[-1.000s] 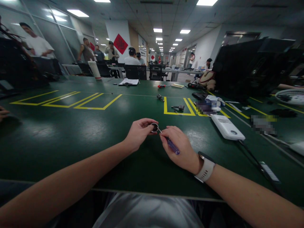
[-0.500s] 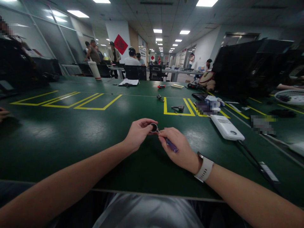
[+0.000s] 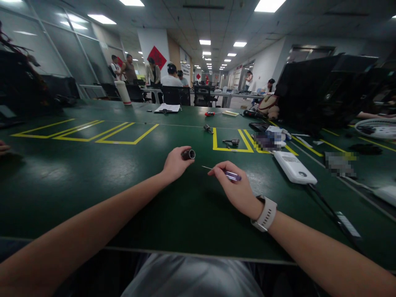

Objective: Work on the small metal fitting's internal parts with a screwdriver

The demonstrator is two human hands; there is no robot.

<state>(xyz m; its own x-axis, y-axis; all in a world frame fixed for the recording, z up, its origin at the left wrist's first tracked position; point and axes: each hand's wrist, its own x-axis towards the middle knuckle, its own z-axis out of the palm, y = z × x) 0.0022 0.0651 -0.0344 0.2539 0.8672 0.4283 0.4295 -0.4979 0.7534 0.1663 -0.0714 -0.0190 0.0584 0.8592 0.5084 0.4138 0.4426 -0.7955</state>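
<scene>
My left hand (image 3: 176,164) grips a short dark cylinder (image 3: 188,154), its round open end with a light rim turned to the right. To its right, my right hand (image 3: 230,181) is closed on a small screwdriver (image 3: 232,176) with a purple, see-through handle. The thin shaft points left, apart from the cylinder. Beyond the hands, a dark metal part with a thin shaft (image 3: 235,142) lies inside a yellow taped outline, and a similar dark part (image 3: 208,129) lies just left of that outline.
On the green table (image 3: 136,218) are a white device (image 3: 295,168) with a black cable, a red screwdriver (image 3: 209,114), a clipboard with paper (image 3: 167,108) and a white cup (image 3: 123,92). Another person's hand (image 3: 3,148) shows at the left edge.
My hands have moved apart. The left one has shifted left and up with the cylinder, and the screwdriver tip has come away from the cylinder's end.
</scene>
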